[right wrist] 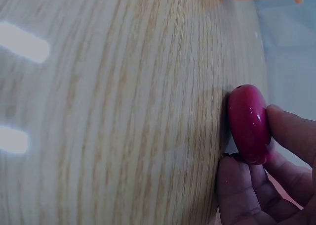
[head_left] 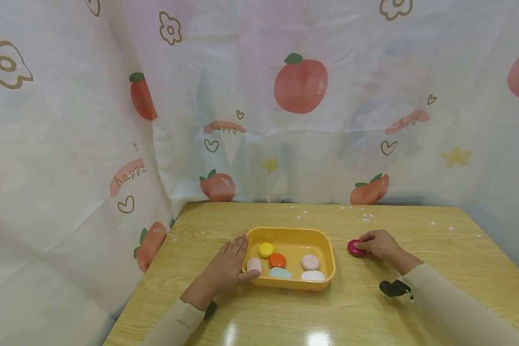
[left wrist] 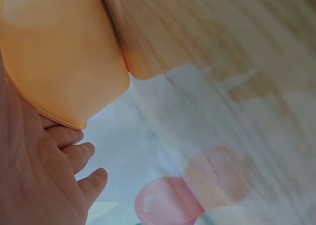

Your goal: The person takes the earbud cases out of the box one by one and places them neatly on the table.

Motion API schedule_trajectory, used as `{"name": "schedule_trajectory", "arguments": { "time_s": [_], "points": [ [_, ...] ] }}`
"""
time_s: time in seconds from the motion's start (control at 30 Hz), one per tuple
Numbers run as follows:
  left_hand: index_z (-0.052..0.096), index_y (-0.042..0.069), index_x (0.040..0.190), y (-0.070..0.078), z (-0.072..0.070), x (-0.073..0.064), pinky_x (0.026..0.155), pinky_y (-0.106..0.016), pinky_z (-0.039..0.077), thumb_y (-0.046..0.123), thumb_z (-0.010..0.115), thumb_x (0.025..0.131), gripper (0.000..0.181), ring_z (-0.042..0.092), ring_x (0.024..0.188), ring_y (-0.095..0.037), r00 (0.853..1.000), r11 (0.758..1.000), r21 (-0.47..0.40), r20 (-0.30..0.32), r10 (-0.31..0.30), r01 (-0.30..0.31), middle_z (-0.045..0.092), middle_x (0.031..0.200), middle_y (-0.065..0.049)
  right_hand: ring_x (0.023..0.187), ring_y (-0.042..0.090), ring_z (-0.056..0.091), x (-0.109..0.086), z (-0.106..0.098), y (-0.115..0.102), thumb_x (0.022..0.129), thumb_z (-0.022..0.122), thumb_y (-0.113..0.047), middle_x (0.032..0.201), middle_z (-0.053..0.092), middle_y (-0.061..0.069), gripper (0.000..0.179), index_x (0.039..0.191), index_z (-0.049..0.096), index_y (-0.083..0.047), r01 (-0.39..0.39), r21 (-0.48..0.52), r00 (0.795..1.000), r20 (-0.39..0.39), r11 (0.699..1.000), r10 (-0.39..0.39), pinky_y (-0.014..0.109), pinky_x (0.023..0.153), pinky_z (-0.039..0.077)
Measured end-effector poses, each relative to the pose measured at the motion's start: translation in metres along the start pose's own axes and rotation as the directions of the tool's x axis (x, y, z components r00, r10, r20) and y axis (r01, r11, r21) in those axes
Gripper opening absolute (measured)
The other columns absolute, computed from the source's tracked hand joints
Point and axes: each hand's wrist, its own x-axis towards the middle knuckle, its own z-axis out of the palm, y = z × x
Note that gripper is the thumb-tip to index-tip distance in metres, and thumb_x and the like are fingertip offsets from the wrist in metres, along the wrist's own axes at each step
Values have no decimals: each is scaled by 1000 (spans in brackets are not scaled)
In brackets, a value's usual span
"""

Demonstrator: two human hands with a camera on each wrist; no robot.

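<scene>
Magenta disc (head_left: 353, 248), toward the far edge of the table (head_left: 281, 317), right of the tray (head_left: 281, 285), sits pinched in the fingertips of the right hand (head_left: 379, 243), the left hand (head_left: 229, 264) straight-fingered along the tray's left rim, and that glossy curve could squirt free if squeezed unevenly!

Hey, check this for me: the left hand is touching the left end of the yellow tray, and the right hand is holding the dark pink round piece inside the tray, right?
Not quite: the right hand is holding the dark pink round piece outside the yellow tray, to its right, as the head view shows.
</scene>
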Motion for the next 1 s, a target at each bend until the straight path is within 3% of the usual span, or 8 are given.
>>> {"name": "schedule_trajectory", "arguments": {
  "time_s": [0.33,0.67,1.0],
  "points": [
    [14,-1,155,0,0,-1,116,-46,11,80,18,88,105,7,147,-25,1000,1000,10,1,7,-7,9,161,-13,71,17,57,-2,0,1,89,72,-16,92,63,13,29,102,65,10,7,-182,1000,-10,983,-9,30,62,51],
    [14,-1,155,0,1,0,116,-46,12,80,17,88,105,8,147,-25,1000,1000,11,-4,4,-4,9,161,-12,71,17,58,-3,-1,-3,90,70,-14,92,63,15,27,101,65,11,17,-185,1000,-15,983,-20,31,62,52],
    [15,0,155,0,3,1,116,-47,13,79,21,89,103,9,147,-26,1000,1000,13,-11,6,-6,10,161,-14,65,16,56,-2,-4,-1,89,71,-18,78,61,5,28,98,68,9,42,-262,998,-31,964,-52,29,59,47]
  ]
}}
